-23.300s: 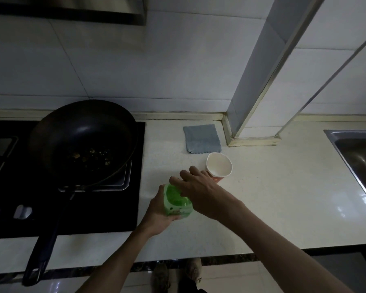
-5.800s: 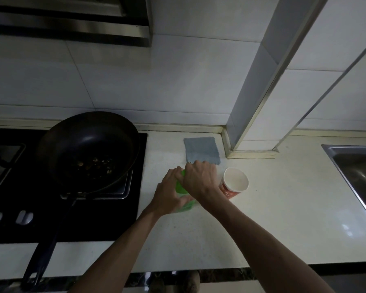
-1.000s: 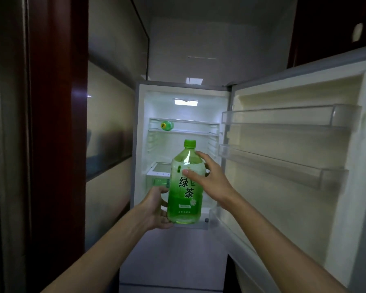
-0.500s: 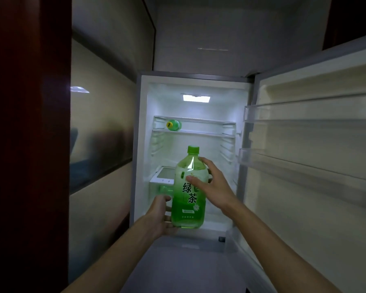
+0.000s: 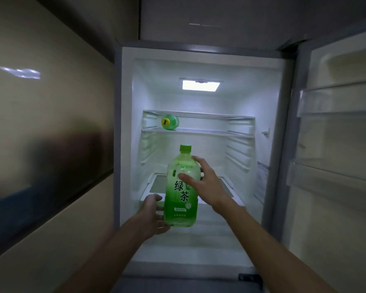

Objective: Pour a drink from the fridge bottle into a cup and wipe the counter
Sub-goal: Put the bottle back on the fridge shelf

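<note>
A large green tea bottle [image 5: 181, 199] with a green cap stands upright in the air in front of the open fridge [image 5: 201, 166]. My left hand [image 5: 154, 214] grips its base from the left and below. My right hand [image 5: 205, 182] holds its upper body from the right, thumb across the label and fingers behind the shoulder. The bottle hangs just in front of the fridge's lower compartment. The cup, the cloth and the counter are out of view.
The fridge door [image 5: 334, 144] stands open on the right with bare shelves. A second green bottle [image 5: 170, 122] lies on its side on the upper shelf. A glossy beige wall [image 5: 51, 134] runs close along the left.
I have come closer to the fridge, which now fills the view. The bottle, held by both hands, has moved forward towards the lower compartment.
</note>
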Tool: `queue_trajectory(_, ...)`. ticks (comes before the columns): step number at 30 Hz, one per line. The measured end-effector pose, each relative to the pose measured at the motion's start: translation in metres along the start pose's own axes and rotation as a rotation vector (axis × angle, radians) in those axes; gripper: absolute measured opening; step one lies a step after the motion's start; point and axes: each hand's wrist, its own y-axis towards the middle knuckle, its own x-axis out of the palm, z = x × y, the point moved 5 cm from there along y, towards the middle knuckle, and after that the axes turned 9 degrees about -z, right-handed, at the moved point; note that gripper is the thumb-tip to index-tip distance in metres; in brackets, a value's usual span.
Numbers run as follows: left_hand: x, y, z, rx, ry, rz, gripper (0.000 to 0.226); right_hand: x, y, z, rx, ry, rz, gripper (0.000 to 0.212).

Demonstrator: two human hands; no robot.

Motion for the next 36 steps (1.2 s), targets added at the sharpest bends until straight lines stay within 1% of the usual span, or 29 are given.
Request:
queue_trajectory(7, -0.022, 0.065, 0.019, -0.023, -0.003, -0.019, 0.034, 0.006, 0.057, 0.04, 0.03, 0.026, 0.0, 0.06)
queue_trajectory(14, -0.02, 0.112, 0.035, -0.008, -0.03, -0.018, 0.033, -0.004, 0.105, 0.073, 0.043, -0.006, 0.005, 0.064)
queue_trajectory(17, -0.018, 0.13, 0.049, 0.027, -0.08, -0.007, 0.034, -0.01, 0.127, 0.087, 0.036, 0.017, 0.013, 0.064)
queue_trajectory(24, -0.026, 0.173, 0.078, 0.129, -0.031, 0.042, 0.037, -0.016, 0.181, 0.114, 0.03, 0.036, 0.005, 0.063)
queue_trajectory(27, -0.026, 0.189, 0.083, 0.174, -0.033, 0.06, 0.037, -0.015, 0.202, 0.128, 0.013, 0.042, -0.005, 0.064)
queue_trajectory(32, -0.019, 0.209, 0.089, 0.229, -0.01, 0.127, 0.031, -0.015, 0.227, 0.152, 0.012, 0.097, -0.027, 0.058)
queue_trajectory(36, -0.012, 0.226, 0.093, 0.28, -0.024, 0.145, 0.033, -0.019, 0.241, 0.17, 0.022, 0.106, -0.016, 0.062)
